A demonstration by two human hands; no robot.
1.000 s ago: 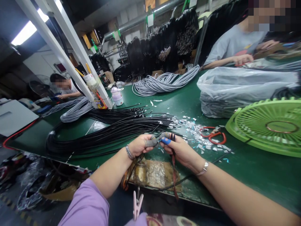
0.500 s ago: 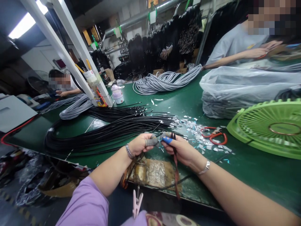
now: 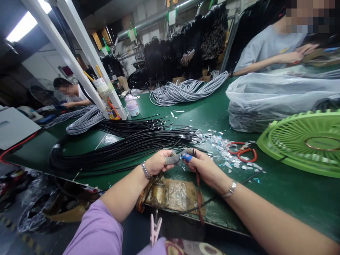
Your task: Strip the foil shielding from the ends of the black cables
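Observation:
My left hand is closed in a pinch, grey wrapping on its fingertips. It appears to grip the end of a thin black cable, which shows just below the palm. Close against it, my right hand is closed too, with blue tape round the thumb. A hand tool with a dark pointed tip sticks up from the right fingers, and a reddish-brown strip hangs beneath that hand. What lies between the fingertips is too small to make out. Behind both hands lies a bundle of black cables.
White and blue scraps surround red-handled scissors. A green fan and a plastic bag stand right. Grey cable coils lie farther back. A taped cardboard piece sits at the table's edge. Two people work across the table.
My hands stay almost in place, fingertips together. The dark tool tip beside the right thumb has tilted and shows less above the fingers. The view has shifted slightly.

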